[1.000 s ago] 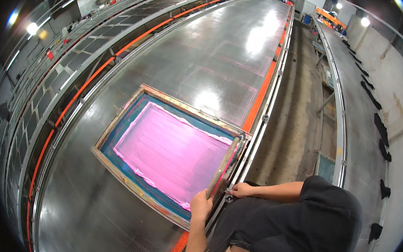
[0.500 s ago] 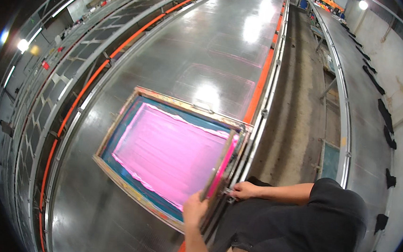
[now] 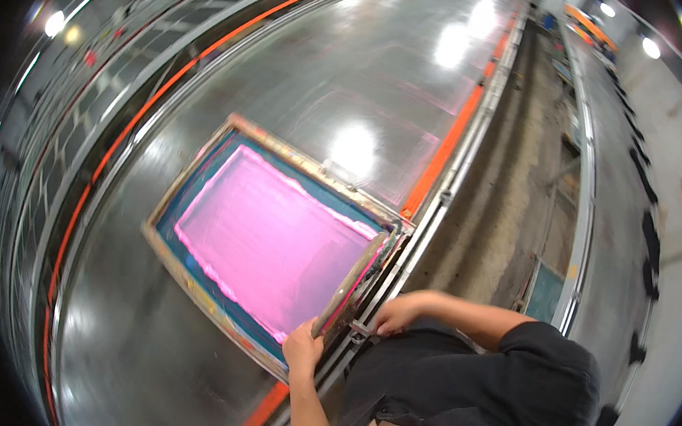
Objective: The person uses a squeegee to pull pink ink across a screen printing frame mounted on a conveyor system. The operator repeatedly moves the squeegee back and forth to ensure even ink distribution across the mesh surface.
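A wooden-framed printing screen (image 3: 191,285) lies flat on the long grey table, its blue-green mesh border surrounding a rectangle of pink ink (image 3: 266,243). Along the screen's right end leans a long squeegee (image 3: 349,287), with pink ink along its lower edge. My left hand (image 3: 303,349) is closed around the near end of that squeegee. Beside the table's metal side rail, my right hand (image 3: 397,313) has its fingers curled, close to a small metal stop (image 3: 359,330) on the rail. Its fingertips are partly hidden, so I cannot tell whether they grip anything.
The grey printing table (image 3: 288,73) stretches far ahead, with faint pink rectangular outlines and an orange strip (image 3: 450,149) along its right side. Right of it runs a narrow floor aisle (image 3: 476,232), then another table (image 3: 606,258) with dark cloth pieces along its far edge.
The view has turned, shifting the screen left and slightly up in the picture. My right hand, earlier at the metal stop, now sits just beside it. My left hand stays on the squeegee.
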Motion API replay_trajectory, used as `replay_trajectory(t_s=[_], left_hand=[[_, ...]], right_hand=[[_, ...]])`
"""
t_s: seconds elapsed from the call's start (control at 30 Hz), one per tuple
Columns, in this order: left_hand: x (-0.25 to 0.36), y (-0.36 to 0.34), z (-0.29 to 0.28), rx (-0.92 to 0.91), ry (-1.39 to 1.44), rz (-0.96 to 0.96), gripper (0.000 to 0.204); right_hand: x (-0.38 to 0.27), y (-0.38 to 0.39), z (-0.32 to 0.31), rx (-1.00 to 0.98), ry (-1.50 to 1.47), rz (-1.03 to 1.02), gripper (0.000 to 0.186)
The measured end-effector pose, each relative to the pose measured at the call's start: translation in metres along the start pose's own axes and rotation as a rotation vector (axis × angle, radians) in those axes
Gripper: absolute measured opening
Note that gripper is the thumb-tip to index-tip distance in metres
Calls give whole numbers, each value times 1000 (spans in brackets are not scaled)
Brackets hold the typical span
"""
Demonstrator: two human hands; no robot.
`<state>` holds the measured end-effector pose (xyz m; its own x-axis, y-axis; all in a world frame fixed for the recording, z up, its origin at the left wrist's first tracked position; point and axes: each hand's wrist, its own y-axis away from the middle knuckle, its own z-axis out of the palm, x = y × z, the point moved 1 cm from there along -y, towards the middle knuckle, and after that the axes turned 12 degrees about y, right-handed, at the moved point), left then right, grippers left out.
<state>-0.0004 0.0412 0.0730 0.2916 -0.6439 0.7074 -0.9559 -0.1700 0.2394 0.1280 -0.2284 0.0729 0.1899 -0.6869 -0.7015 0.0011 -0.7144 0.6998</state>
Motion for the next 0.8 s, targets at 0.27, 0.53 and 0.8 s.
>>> replay_trajectory(t_s=[0.27,0.53,0.8], left_hand=[[-4,14,27,172,-58,-99,46],[16,21,67,315,-39,-338,53],[27,17,76,449,9,-439,50]], right_hand=[[92,-39,-332,1302,458,174,47],[99,-165,-391,963,131,124,46],[33,-135,-376,1279,309,-37,45]])
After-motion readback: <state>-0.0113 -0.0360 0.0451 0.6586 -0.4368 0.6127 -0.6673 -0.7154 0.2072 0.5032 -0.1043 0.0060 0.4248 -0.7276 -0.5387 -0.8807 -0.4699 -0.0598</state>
